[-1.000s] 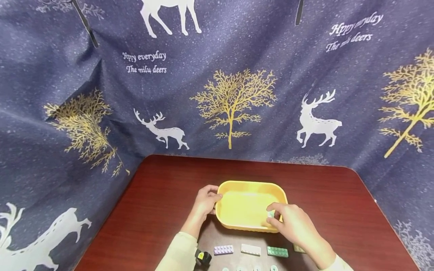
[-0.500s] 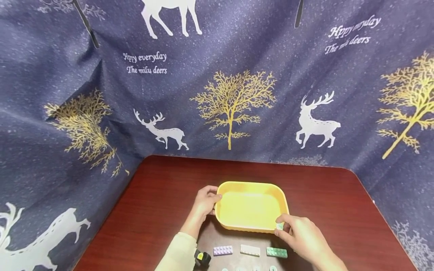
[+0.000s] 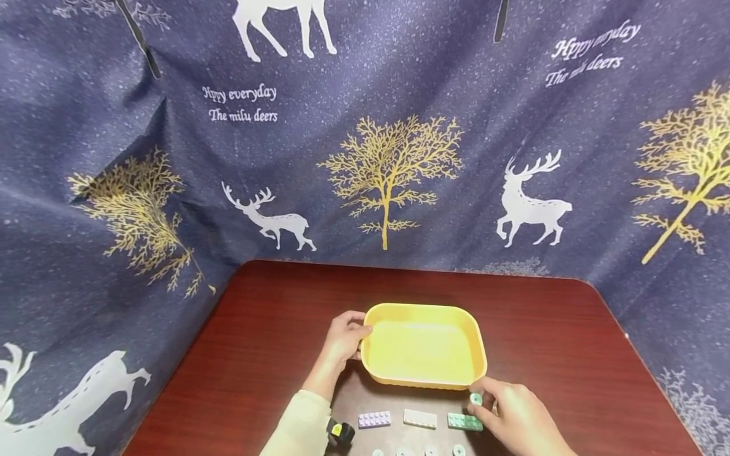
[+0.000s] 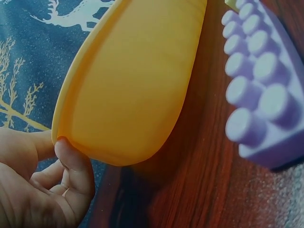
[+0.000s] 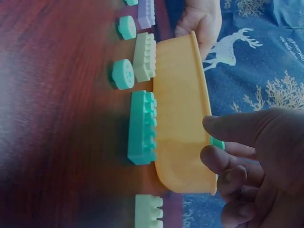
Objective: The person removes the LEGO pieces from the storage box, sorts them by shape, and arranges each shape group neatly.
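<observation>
A yellow plastic tub (image 3: 423,382) stands on the table. My left hand (image 3: 342,342) grips its left end, the thumb over the rim as the left wrist view shows. At the tub's front right corner, my right hand (image 3: 516,410) pinches a small round green toy wheel (image 3: 476,399) between thumb and fingers. In the right wrist view, only a sliver of the wheel (image 5: 217,142) shows past the fingers. Close below that hand lies a green studded building block (image 3: 463,422), beside a whitish block (image 3: 420,418) and a purple block (image 3: 374,419).
Several round green wheels (image 3: 459,450) line the bottom edge of the head view. A pale block (image 5: 148,211) shows low in the right wrist view. A black device (image 3: 341,433) is on the left wrist. Deer-printed cloth (image 3: 365,95) hangs behind the red-brown table (image 3: 274,329).
The right hand has moved from over the tub's inside, rightward and toward me past the front rim, with the wheel still pinched. The left hand keeps its hold on the tub.
</observation>
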{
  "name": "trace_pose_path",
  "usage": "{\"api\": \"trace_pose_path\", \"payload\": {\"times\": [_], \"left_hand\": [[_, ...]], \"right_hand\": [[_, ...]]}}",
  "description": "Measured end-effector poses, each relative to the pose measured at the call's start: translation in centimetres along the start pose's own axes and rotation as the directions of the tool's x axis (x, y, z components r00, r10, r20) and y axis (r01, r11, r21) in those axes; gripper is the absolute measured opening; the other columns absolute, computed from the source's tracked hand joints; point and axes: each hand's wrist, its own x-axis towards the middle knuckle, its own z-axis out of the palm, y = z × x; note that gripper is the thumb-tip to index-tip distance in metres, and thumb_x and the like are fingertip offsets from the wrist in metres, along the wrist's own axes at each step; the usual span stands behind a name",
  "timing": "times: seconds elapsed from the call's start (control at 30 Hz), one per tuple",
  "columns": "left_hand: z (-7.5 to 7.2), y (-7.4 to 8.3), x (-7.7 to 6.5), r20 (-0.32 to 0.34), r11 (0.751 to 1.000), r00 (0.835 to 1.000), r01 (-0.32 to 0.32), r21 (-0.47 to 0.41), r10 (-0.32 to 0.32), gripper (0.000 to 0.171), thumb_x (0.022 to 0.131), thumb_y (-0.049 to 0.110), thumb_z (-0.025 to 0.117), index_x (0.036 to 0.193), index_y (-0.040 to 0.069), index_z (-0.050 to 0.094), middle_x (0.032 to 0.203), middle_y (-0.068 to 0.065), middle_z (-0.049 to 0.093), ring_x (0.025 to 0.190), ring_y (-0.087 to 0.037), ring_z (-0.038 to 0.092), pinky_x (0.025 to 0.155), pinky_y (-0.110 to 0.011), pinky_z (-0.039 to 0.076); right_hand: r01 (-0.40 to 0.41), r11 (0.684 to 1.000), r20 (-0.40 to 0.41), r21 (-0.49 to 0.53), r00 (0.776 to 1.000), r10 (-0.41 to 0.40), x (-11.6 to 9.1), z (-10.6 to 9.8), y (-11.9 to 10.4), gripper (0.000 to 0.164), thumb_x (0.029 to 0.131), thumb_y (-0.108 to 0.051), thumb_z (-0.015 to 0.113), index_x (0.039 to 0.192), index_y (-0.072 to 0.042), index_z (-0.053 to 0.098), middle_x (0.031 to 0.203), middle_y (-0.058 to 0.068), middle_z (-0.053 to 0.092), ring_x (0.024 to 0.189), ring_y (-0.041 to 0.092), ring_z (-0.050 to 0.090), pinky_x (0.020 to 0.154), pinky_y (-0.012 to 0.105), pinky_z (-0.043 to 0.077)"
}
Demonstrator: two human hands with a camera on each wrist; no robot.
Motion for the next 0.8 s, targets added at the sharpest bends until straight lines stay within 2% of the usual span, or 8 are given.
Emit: {"api": "trace_pose_path", "payload": {"times": [0.2,0.43,0.63,0.8], "left_hand": [[0.1,0.2,-0.1,-0.002,1.0,1.0,0.002,0.004,-0.002,0.04,0.093,0.007,0.07,0.131,-0.002,0.059,0.097,-0.021,0.07,0.062,-0.019,0.063,0.046,-0.028,0.058],[0.1,0.2,-0.2,-0.004,1.0,1.0,0.003,0.011,-0.003,0.04,0.094,0.007,0.07,0.131,-0.002,0.059,0.099,-0.021,0.071,0.063,-0.019,0.064,0.047,-0.029,0.059],[0.1,0.2,-0.1,-0.012,1.0,1.0,0.002,-0.002,-0.002,0.039,0.093,0.006,0.07,0.13,-0.002,0.059,0.099,-0.022,0.07,0.063,-0.019,0.063,0.047,-0.029,0.059],[0.1,0.0,0.1,-0.012,1.0,1.0,0.01,-0.001,-0.01,0.04,0.093,0.007,0.07,0.131,-0.001,0.059,0.1,-0.022,0.071,0.064,-0.019,0.064,0.048,-0.029,0.059]], "right_hand": [[0.007,1.0,0.038,0.012,0.999,-0.007,-0.7,0.2,0.4,0.022,0.08,-0.026,0.085,0.095,-0.029,0.069,0.069,-0.028,0.049,0.057,-0.007,0.039,0.051,0.017,0.034],[-0.068,0.997,0.18,0.042,0.982,0.059,-1.9,0.3,0.9,0.021,0.085,-0.031,0.082,0.099,-0.028,0.067,0.068,-0.025,0.049,0.057,-0.006,0.041,0.05,0.018,0.035],[-0.064,0.996,0.182,0.059,0.982,0.052,-2.9,1.0,1.6,0.021,0.081,-0.028,0.082,0.09,-0.03,0.063,0.065,-0.026,0.047,0.057,-0.008,0.042,0.05,0.018,0.035],[-0.122,0.986,0.285,0.117,0.955,0.085,-3.3,1.3,2.6,0.018,0.085,-0.029,0.08,0.093,-0.027,0.064,0.066,-0.023,0.049,0.057,-0.006,0.043,0.049,0.019,0.036]]}}
